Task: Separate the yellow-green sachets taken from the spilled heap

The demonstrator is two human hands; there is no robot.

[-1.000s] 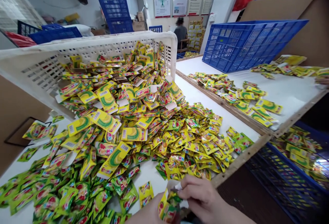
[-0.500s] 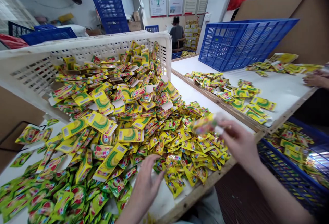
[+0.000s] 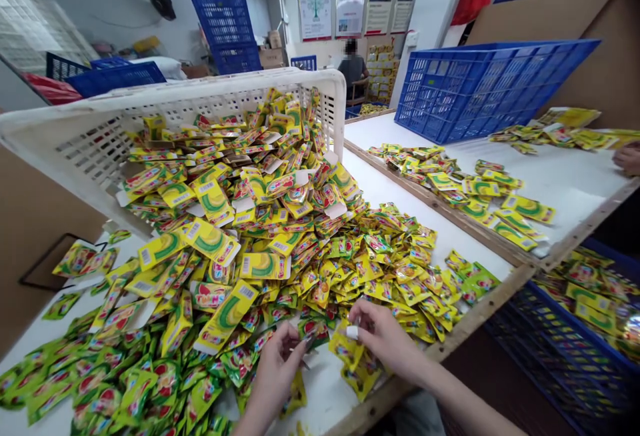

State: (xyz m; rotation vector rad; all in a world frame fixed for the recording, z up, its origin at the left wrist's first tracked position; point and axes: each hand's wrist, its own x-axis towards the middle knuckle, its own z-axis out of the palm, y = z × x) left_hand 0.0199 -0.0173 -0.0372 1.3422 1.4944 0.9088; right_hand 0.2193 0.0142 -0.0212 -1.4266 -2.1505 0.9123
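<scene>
My left hand (image 3: pixel 277 369) is closed in a pinch at the front of the heap, its fingertips at the edge of a green sachet (image 3: pixel 319 331). My right hand (image 3: pixel 393 343), with white tape round the thumb, bends its fingers over a yellow sachet (image 3: pixel 347 349) and seems to pinch it; the fingertips are partly hidden. Yellow sachets (image 3: pixel 415 269) lie piled beyond my right hand. Green sachets (image 3: pixel 135 389) spread to the left of my left hand. Flat yellow cartons (image 3: pixel 210 199), some with open flaps, spill from a tipped white basket (image 3: pixel 220 89).
A wooden rim (image 3: pixel 450 343) edges the white table. Below it at right stands a blue crate (image 3: pixel 545 356) with filled packs. Across a divider are more packs (image 3: pixel 480 186), a large blue crate (image 3: pixel 480 93) and another person's hand (image 3: pixel 627 158). Someone sits at the back.
My right hand has come left and down to the near sachets, without the coloured pack it held. Green sachets now show at the pile's right end. My left hand's fingers have closed.
</scene>
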